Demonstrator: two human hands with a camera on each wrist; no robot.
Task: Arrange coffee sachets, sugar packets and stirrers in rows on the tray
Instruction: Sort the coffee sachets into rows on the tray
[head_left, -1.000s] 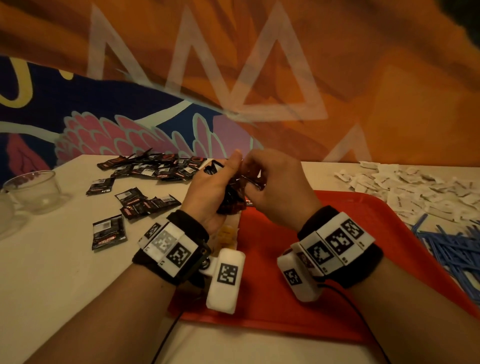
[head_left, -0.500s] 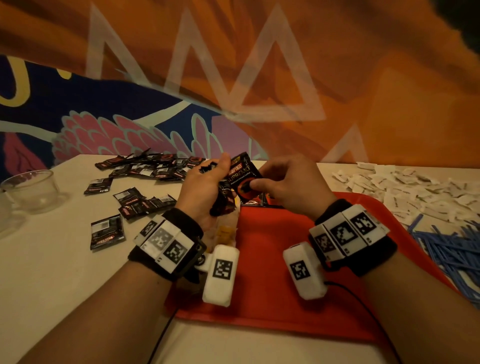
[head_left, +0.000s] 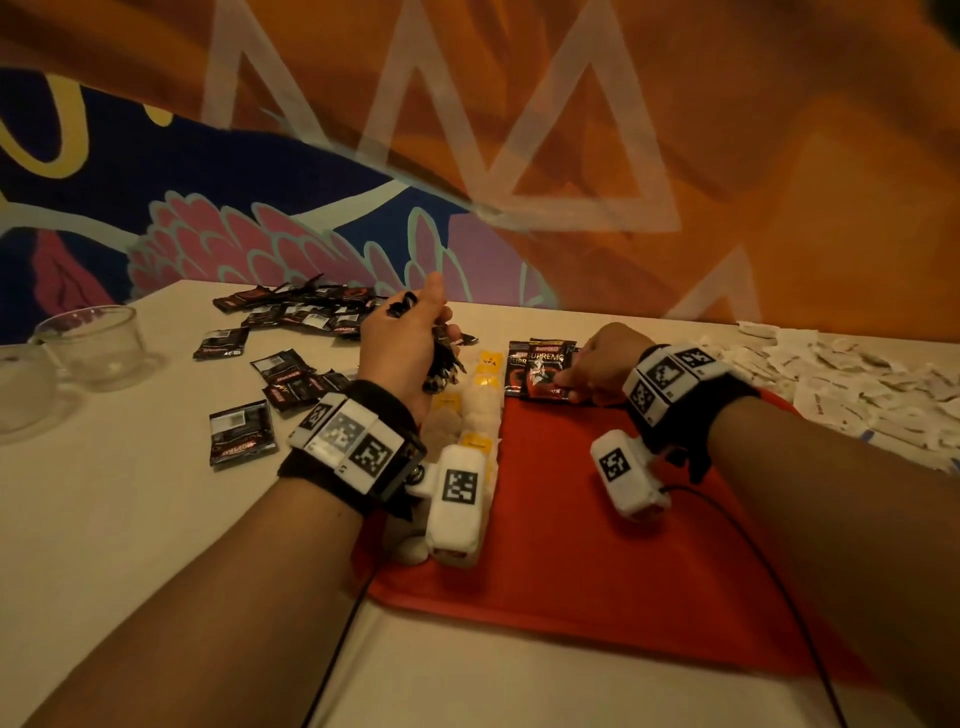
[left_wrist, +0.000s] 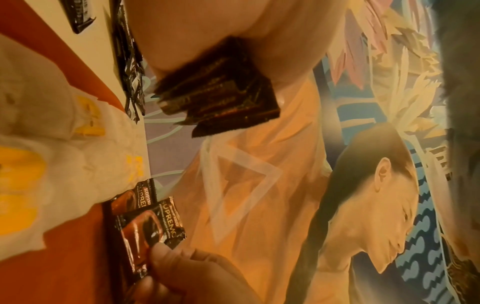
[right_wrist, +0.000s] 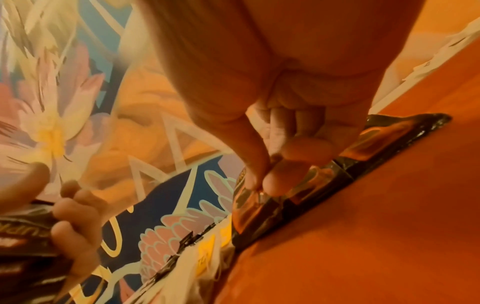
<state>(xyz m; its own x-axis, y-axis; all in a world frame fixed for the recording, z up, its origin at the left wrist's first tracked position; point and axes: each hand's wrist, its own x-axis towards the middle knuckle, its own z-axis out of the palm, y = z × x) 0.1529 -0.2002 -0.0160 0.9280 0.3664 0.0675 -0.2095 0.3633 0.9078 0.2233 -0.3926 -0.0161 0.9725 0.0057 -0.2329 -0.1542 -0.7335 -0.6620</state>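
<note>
Right hand (head_left: 597, 366) pinching a dark coffee sachet (head_left: 549, 371) lettered "SUPREMO", laid at the far edge of the red tray (head_left: 571, 545), overlapping a second sachet (head_left: 517, 364). Left hand (head_left: 402, 348), just left of the tray, clutching a stack of sachets (left_wrist: 221, 98). Loose sachets (head_left: 291, 312) farther left of the tray.

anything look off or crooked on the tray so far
Slightly. The coffee sachet pinched by the right hand overlaps the sachet already laid at the red tray's far edge, rather than lying beside it. No spills or damage show.
</note>
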